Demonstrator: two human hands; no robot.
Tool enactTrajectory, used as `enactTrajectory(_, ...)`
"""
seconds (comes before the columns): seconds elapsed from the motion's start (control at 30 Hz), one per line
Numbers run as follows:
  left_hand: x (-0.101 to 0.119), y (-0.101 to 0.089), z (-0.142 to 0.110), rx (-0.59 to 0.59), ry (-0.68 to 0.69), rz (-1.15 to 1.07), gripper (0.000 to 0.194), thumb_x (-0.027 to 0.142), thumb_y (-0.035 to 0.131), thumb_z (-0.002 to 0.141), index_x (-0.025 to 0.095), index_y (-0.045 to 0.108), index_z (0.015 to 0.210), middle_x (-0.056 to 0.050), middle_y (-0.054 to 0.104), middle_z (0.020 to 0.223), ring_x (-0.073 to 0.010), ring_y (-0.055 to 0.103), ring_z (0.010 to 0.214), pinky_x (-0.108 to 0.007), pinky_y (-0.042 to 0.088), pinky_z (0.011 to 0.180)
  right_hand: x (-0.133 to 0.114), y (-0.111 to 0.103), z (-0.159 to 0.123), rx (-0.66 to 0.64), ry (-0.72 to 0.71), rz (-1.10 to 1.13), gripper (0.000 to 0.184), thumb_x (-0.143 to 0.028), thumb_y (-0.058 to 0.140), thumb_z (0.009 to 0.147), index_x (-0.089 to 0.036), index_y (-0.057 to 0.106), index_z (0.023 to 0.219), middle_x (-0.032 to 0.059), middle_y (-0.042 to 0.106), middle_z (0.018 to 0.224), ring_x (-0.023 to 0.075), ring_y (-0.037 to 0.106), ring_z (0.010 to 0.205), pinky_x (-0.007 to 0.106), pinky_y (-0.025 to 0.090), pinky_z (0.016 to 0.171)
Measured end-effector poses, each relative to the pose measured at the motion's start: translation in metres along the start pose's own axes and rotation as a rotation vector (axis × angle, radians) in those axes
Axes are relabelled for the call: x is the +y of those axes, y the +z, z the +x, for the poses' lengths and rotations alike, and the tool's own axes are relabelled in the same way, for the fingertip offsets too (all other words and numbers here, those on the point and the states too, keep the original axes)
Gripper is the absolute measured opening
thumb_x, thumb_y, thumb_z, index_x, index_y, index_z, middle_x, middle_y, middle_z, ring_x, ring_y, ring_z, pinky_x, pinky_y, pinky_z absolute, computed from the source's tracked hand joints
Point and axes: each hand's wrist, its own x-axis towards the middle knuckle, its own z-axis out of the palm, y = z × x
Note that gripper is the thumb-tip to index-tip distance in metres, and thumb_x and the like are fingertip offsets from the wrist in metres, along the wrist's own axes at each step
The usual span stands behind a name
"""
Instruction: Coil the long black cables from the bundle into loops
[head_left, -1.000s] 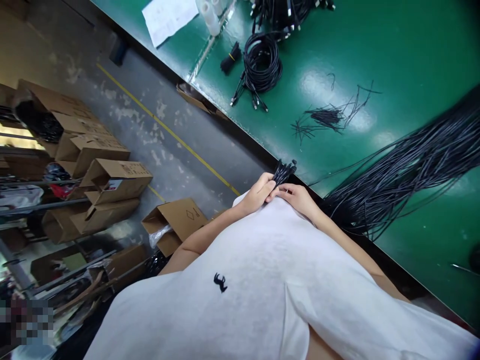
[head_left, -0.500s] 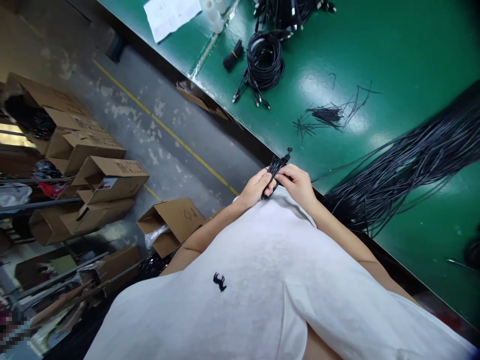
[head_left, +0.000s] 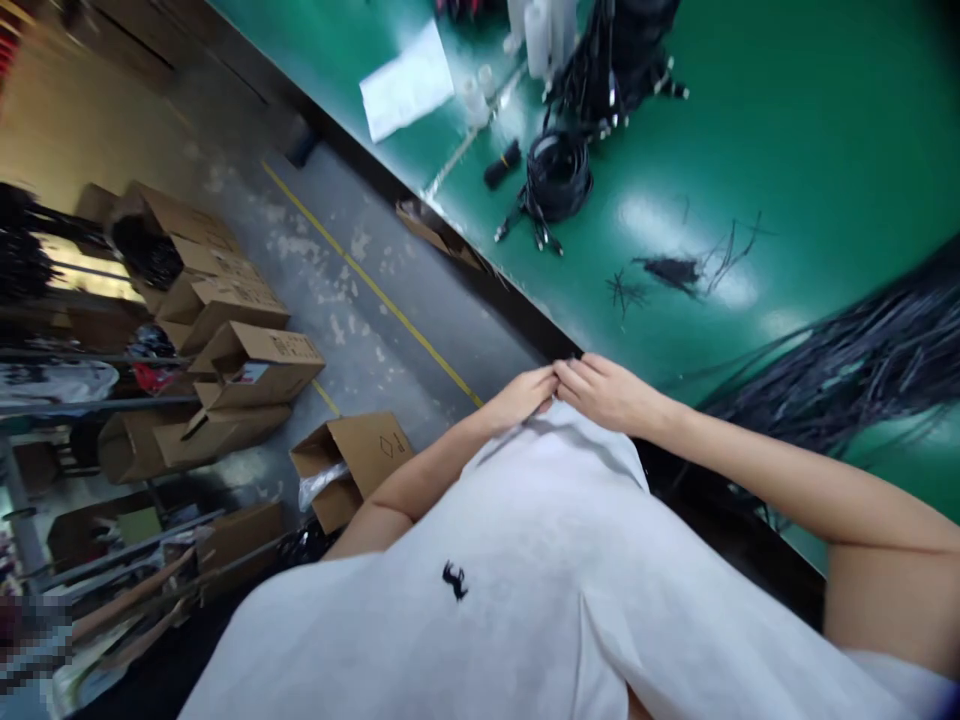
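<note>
My left hand (head_left: 520, 396) and my right hand (head_left: 611, 394) meet fingertip to fingertip just above my white shirt (head_left: 540, 560), at the near edge of the green table (head_left: 787, 120). Both hands are closed in a pinch. The thin bundle of black cable ends (head_left: 573, 357) they hold is almost wholly hidden; only a dark tip shows above the fingers. A big sheaf of long black cables (head_left: 862, 365) lies on the table to the right of my right hand.
On the table lie a coiled black cable (head_left: 556, 176), loose black ties (head_left: 675, 270), a white sheet of paper (head_left: 406, 84) and white bottles (head_left: 540, 25). Left of the table is a grey floor with a yellow line (head_left: 375, 290) and several open cardboard boxes (head_left: 247, 365).
The hands have dropped slightly and closed together, so the cable bundle that stuck up between them is now almost hidden. The view has shifted, with the table objects sliding down and right.
</note>
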Motion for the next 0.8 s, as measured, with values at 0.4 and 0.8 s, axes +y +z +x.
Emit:
enactTrajectory(0.4,0.007,-0.014,0.005,-0.156,-0.129,-0.348,0.045,0.054,0.075,0.073,0.014,0.056,0.082,0.005,0.048,0.067,-0.0033,0.033,0.048,-0.024,0.023,0.050,0.010,-0.019,0.012,0.034,-0.164,-0.312,0.029,-0.008,0.037,0.097,-0.013,0.064,0.089,0.0076,0.056,0.081,0.0175,0.047,0.069,0.035,0.024,0.060)
enactTrajectory(0.8,0.005,0.004,0.021,-0.014,0.065,0.152,0.043,0.054,0.042,0.096,0.015,0.061,0.091,0.003,0.049,0.061,-0.0103,0.041,0.056,-0.026,0.035,0.059,0.020,-0.008,0.026,-0.276,0.217,0.001,0.022,-0.005,0.044,0.088,-0.013,0.065,0.084,0.0100,0.061,0.077,0.0188,0.054,0.068,0.032,0.025,0.056)
